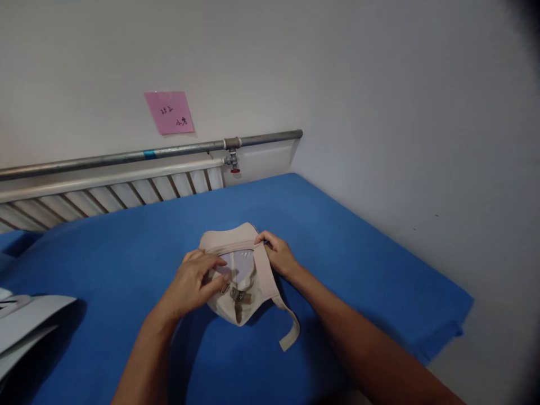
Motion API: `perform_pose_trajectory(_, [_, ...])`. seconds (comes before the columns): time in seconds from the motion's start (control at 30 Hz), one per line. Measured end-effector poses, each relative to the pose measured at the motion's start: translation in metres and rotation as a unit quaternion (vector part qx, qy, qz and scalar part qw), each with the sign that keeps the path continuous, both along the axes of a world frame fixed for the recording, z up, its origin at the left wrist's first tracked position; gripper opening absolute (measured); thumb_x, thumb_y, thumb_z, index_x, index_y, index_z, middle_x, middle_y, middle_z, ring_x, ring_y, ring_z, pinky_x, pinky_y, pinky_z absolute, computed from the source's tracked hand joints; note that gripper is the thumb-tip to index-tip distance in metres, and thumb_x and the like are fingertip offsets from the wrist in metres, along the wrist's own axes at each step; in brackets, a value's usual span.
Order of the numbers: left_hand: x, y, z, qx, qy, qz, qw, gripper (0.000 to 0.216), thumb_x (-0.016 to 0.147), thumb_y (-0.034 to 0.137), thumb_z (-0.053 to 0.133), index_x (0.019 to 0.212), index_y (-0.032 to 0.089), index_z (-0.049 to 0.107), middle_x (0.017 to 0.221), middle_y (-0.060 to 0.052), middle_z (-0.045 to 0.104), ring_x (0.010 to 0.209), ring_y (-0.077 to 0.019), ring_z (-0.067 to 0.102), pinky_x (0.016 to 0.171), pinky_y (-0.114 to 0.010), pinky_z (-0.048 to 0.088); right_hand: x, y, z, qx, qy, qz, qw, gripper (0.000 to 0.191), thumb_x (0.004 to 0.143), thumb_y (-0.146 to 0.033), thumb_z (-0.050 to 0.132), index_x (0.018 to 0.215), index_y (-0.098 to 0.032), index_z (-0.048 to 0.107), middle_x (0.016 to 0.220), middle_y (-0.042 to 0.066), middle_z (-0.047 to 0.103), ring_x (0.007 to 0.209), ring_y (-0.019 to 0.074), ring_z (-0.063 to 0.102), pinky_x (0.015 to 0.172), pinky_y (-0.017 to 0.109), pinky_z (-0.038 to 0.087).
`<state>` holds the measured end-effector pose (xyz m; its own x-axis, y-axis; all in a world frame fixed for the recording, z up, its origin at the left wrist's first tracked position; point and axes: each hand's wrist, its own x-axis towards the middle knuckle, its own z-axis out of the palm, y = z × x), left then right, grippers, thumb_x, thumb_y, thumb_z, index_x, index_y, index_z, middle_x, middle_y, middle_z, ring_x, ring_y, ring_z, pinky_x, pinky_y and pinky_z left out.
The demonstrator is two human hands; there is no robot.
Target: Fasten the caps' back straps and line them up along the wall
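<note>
A beige cap [237,273] lies upside down on the blue cloth-covered surface [346,247], its inner lining and a metal strap buckle showing. A loose beige strap end trails toward me at the cap's right. My left hand [194,279] rests on the cap's left side with fingers curled and pressing down near the buckle. My right hand [277,254] pinches the cap's rim at its upper right edge. Both forearms reach in from the bottom of the view.
A radiator [105,194] and a metal pipe [169,151] with a small red valve run along the white wall behind. A pink paper note [169,112] is stuck to the wall. Pale grey folded items [25,323] lie at the left edge. The blue surface ends at right.
</note>
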<state>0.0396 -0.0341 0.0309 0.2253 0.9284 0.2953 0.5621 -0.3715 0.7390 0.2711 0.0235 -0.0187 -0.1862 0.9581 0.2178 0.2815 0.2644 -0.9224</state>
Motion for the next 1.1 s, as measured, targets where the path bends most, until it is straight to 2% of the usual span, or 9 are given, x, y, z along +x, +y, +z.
perform_pose_trajectory(0.23, [-0.029,-0.009,0.013,-0.146,-0.031,-0.056,0.987,0.027,0.059,0.038,0.079,0.083,0.026,0.079,0.074,-0.005,0.066,0.083,-0.0280,0.060,0.090,-0.044,0.045,0.001,0.003,0.000,-0.042,0.016,0.002,0.999,0.010,0.077,-0.019,0.046,0.079,-0.022,0.055,0.065,-0.004,0.049,0.058,0.0109,0.042,0.056,0.021,0.033])
perform_pose_trajectory(0.33, [-0.034,-0.009,0.012,-0.138,-0.041,-0.097,0.985,0.012,0.065,0.035,0.075,0.071,0.025,0.077,0.071,-0.004,0.066,0.079,-0.0246,0.061,0.107,-0.051,0.031,0.001,0.005,-0.003,-0.048,0.019,-0.014,0.999,0.008,0.076,-0.019,0.045,0.076,-0.022,0.052,0.066,-0.004,0.050,0.061,0.0115,0.044,0.057,0.021,0.035])
perform_pose_trajectory(0.47, [-0.037,-0.008,0.006,-0.070,-0.217,-0.122,0.966,0.005,0.069,0.025,0.071,0.066,0.023,0.073,0.073,-0.003,0.068,0.081,-0.0221,0.064,0.113,-0.050,0.024,0.002,0.006,-0.004,-0.038,0.005,-0.016,0.999,0.006,0.077,-0.020,0.045,0.073,-0.022,0.050,0.066,-0.003,0.051,0.063,0.0132,0.047,0.061,0.023,0.040])
perform_pose_trajectory(0.53, [-0.038,-0.007,0.002,-0.038,-0.300,-0.097,0.948,0.004,0.069,0.022,0.070,0.067,0.022,0.073,0.074,-0.003,0.069,0.082,-0.0213,0.064,0.112,-0.049,0.028,0.003,0.005,-0.002,-0.021,-0.008,-0.015,1.000,0.005,0.075,-0.020,0.050,0.071,-0.021,0.053,0.072,-0.001,0.056,0.074,0.0162,0.053,0.072,0.028,0.043])
perform_pose_trajectory(0.63, [-0.037,-0.004,-0.002,-0.046,-0.360,-0.025,0.931,0.006,0.065,0.025,0.074,0.064,0.020,0.071,0.075,-0.004,0.071,0.085,-0.0226,0.065,0.109,-0.048,0.033,0.004,-0.001,0.007,0.063,-0.043,0.005,0.997,0.012,0.070,-0.014,0.060,0.079,-0.022,0.062,0.108,0.006,0.063,0.109,0.0234,0.052,0.096,0.040,0.036])
perform_pose_trajectory(0.7, [-0.035,-0.002,-0.004,-0.067,-0.392,0.019,0.917,0.011,0.061,0.027,0.077,0.062,0.019,0.070,0.076,-0.006,0.072,0.095,-0.0260,0.065,0.102,-0.045,0.041,0.005,-0.009,0.016,0.136,-0.066,0.068,0.986,0.023,0.071,-0.011,0.061,0.090,-0.023,0.065,0.123,0.006,0.060,0.119,0.0246,0.049,0.103,0.045,0.031])
perform_pose_trajectory(0.77, [-0.033,-0.001,-0.006,-0.079,-0.420,0.057,0.902,0.014,0.059,0.028,0.078,0.062,0.018,0.069,0.077,-0.006,0.072,0.097,-0.0271,0.065,0.091,-0.040,0.048,0.004,-0.019,0.026,0.151,-0.063,0.169,0.972,0.026,0.075,-0.010,0.055,0.095,-0.023,0.065,0.115,0.006,0.066,0.110,0.0221,0.058,0.100,0.043,0.036])
perform_pose_trajectory(0.97, [-0.026,-0.001,-0.003,-0.087,-0.446,0.072,0.888,0.017,0.057,0.027,0.079,0.063,0.017,0.066,0.072,-0.004,0.070,0.082,-0.0218,0.066,0.071,-0.030,0.051,0.000,-0.036,0.048,-0.039,-0.068,0.362,0.929,0.021,0.076,-0.014,0.052,0.087,-0.017,0.069,0.085,0.002,0.069,0.079,0.0150,0.062,0.074,0.026,0.046])
perform_pose_trajectory(1.1, [-0.024,-0.003,0.000,-0.107,-0.442,0.097,0.885,0.021,0.057,0.031,0.077,0.065,0.017,0.065,0.068,-0.004,0.069,0.063,-0.0182,0.063,0.057,-0.028,0.048,0.008,-0.027,0.045,-0.170,0.007,0.366,0.915,0.012,0.072,-0.017,0.052,0.071,-0.016,0.064,0.066,-0.002,0.059,0.061,0.0103,0.053,0.059,0.021,0.041])
